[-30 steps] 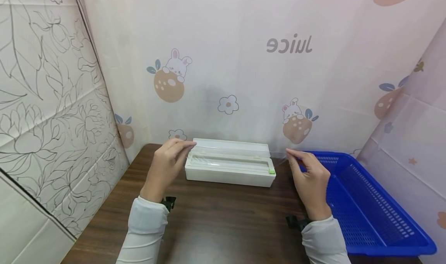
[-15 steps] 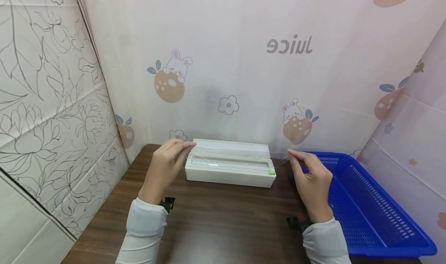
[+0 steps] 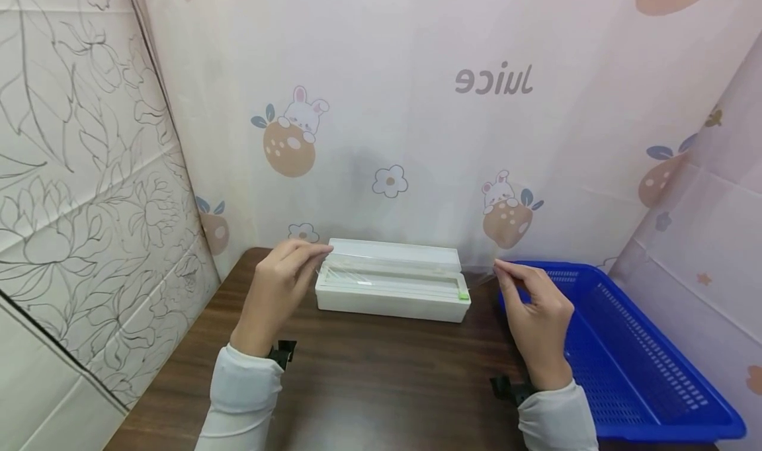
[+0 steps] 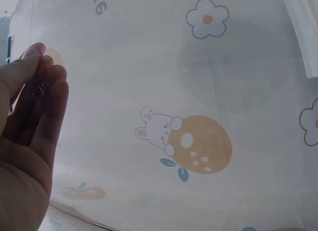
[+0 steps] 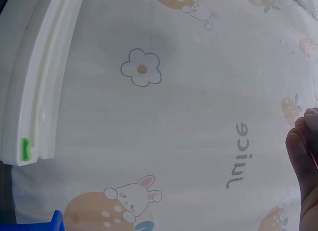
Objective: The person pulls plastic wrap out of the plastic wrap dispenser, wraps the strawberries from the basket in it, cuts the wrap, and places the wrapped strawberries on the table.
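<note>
A sheet of clear cling film [image 3: 348, 271] stretches between my two hands, its outline hard to make out. My left hand [image 3: 280, 289] pinches one side of it between thumb and fingertips, to the left of a white cling film box [image 3: 389, 304]. On the box's right side, my right hand [image 3: 538, 315] pinches the other side of the film. The box lid [image 3: 393, 251] stands raised at the back, and a green slide cutter [image 3: 463, 295] sits at the right end. The left wrist view shows the left hand [image 4: 35, 121] with thumb against fingers; only part of the right hand [image 5: 305, 151] shows in its wrist view.
A blue perforated plastic basket [image 3: 631, 345] stands on the right, partly behind the right hand. Beneath everything is a dark wooden table [image 3: 381, 378]. A printed curtain [image 3: 405, 120] hangs close behind the box.
My right hand has shifted slightly to the right and nearer to me. The left hand has drifted a little left. Both keep their pinch on the film, and the box stays in place.
</note>
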Motion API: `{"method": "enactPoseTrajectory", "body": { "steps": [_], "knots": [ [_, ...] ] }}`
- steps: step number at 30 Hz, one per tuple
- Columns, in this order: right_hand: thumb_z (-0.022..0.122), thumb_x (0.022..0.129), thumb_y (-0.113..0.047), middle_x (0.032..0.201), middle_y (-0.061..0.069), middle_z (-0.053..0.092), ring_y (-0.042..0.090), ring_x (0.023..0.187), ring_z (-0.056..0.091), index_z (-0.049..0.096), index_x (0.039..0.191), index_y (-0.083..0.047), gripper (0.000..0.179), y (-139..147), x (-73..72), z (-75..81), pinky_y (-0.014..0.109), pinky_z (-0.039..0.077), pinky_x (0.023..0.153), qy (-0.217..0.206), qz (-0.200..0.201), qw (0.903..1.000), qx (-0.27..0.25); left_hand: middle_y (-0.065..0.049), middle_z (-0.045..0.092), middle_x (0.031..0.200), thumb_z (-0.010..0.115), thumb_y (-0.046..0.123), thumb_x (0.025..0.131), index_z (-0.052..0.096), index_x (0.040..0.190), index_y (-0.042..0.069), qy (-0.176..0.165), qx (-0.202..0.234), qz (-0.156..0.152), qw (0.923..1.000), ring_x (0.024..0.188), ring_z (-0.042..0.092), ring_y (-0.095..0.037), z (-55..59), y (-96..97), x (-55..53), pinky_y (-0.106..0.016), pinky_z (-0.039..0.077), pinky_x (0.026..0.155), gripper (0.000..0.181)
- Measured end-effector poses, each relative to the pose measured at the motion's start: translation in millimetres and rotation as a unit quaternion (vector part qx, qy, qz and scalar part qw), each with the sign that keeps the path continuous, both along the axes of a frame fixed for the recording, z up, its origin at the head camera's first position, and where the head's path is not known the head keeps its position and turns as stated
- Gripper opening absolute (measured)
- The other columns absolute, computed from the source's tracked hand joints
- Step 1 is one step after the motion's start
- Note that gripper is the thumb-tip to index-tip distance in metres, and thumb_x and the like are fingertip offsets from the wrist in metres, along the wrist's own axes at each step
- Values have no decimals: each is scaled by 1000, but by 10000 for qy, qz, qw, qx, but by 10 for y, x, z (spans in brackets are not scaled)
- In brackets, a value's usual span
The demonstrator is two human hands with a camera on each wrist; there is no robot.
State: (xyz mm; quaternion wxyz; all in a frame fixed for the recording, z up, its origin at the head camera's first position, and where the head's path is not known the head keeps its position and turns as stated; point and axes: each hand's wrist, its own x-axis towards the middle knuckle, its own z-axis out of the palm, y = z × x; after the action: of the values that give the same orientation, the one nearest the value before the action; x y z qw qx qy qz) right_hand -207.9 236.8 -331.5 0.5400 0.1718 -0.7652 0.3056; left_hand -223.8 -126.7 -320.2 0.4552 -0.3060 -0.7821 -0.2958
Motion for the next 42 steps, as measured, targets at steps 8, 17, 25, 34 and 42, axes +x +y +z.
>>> {"method": "enactPoseTrajectory", "body": {
  "steps": [8, 17, 25, 34, 42],
  "knots": [
    [73, 78, -7, 85, 11, 72, 15, 76, 63, 74, 96, -11, 19, -4, 38, 24, 4, 44, 78, 71, 34, 10000, -15, -2, 67, 87, 68, 3, 82, 72, 99, 10, 116, 28, -37, 9999, 86, 58, -11, 28, 1, 40, -29, 56, 71, 19],
    [73, 78, -6, 85, 11, 71, 15, 75, 63, 74, 96, -11, 19, -13, 65, 37, 4, 44, 76, 135, 44, 9999, -40, -2, 67, 87, 68, 4, 82, 72, 99, 10, 191, 68, -51, 9998, 84, 57, -11, 52, -5, 64, -29, 56, 69, 19],
    [74, 77, -5, 84, 12, 71, 15, 74, 63, 74, 95, -11, 19, -13, 88, 52, 4, 44, 76, 197, 36, 9998, -9, -3, 66, 86, 70, 1, 80, 72, 98, 9, 253, 15, -29, 9997, 80, 56, -11, 61, -19, 89, -28, 56, 64, 21],
    [74, 75, -2, 84, 12, 71, 15, 75, 62, 74, 95, -10, 21, 16, 152, 48, 5, 44, 77, 137, 180, 9996, 139, -2, 66, 88, 69, -2, 79, 72, 100, 10, 172, -106, -112, 9997, 80, 56, -10, 45, -51, 153, -26, 55, 63, 24],
    [73, 74, 2, 86, 12, 71, 15, 78, 62, 73, 95, -9, 23, 65, 189, 40, 6, 44, 79, 56, 312, 9989, 353, 3, 64, 85, 69, 5, 79, 72, 99, 13, 169, -220, -288, 9992, 73, 50, -7, 47, -78, 197, -19, 46, 55, 22]
  ]
}}
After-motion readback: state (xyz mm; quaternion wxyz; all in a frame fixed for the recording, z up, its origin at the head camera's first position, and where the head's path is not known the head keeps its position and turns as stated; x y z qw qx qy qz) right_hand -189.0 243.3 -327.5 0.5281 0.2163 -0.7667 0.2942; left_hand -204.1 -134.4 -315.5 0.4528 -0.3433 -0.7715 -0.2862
